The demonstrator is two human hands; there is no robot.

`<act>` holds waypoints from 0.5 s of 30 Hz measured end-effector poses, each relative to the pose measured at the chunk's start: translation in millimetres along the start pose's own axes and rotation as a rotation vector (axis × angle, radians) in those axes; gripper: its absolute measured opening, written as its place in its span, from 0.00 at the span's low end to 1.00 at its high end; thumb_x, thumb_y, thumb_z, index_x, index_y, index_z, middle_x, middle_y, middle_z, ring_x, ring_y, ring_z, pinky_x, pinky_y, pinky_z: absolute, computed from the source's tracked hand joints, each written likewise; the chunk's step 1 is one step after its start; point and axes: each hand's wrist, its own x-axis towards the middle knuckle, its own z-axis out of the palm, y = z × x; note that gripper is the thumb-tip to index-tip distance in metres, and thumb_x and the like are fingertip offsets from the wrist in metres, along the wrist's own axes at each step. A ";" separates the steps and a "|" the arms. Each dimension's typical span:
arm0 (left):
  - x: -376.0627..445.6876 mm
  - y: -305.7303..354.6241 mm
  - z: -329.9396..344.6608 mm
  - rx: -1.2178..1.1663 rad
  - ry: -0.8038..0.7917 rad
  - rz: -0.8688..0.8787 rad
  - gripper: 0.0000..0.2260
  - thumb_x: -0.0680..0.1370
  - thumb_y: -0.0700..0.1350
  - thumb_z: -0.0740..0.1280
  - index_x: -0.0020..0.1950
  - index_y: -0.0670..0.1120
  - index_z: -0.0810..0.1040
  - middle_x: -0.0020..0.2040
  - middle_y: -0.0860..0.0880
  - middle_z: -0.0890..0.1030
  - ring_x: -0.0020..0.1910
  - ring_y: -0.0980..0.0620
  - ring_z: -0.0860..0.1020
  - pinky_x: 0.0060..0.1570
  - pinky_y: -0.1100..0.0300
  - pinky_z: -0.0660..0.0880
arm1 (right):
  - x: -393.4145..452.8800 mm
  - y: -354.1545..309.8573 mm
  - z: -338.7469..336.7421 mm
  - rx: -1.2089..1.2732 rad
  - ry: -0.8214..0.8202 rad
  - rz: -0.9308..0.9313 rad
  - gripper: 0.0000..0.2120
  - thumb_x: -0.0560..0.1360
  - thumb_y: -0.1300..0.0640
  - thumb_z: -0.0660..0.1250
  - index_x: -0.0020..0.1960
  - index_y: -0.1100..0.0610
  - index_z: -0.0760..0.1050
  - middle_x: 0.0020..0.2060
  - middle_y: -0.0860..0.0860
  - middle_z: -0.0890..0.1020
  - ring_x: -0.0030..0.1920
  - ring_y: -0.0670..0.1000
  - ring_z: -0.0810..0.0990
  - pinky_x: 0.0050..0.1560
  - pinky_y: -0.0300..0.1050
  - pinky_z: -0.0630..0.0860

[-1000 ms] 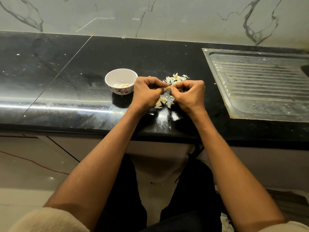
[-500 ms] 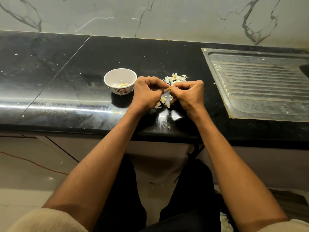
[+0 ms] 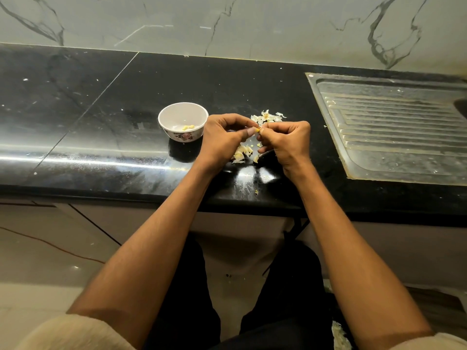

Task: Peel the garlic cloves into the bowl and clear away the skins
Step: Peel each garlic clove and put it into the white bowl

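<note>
Two bare forearms reach out from pale rolled-up sleeves over dark trousers to the black counter. Just beneath the hands, on the near side, lies a small heap of garlic skins and cloves. The left hand and right hand meet fingertip to fingertip, both curled tight and pinching one small yellowish garlic clove between them, held above the counter. Just left of the left hand stands a white bowl with a few peeled pieces inside. Just beyond the hands lies another scatter of skins, and well to the right the steel draining board.
</note>
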 end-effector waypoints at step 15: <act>2.8 0.2 -0.8 0.005 -0.050 -0.078 0.02 0.78 0.37 0.72 0.46 0.42 0.84 0.38 0.49 0.84 0.39 0.54 0.79 0.42 0.60 0.77 | -0.2 2.1 -3.1 -0.008 0.045 -0.137 0.04 0.73 0.68 0.73 0.41 0.62 0.86 0.34 0.57 0.85 0.30 0.53 0.83 0.30 0.44 0.80</act>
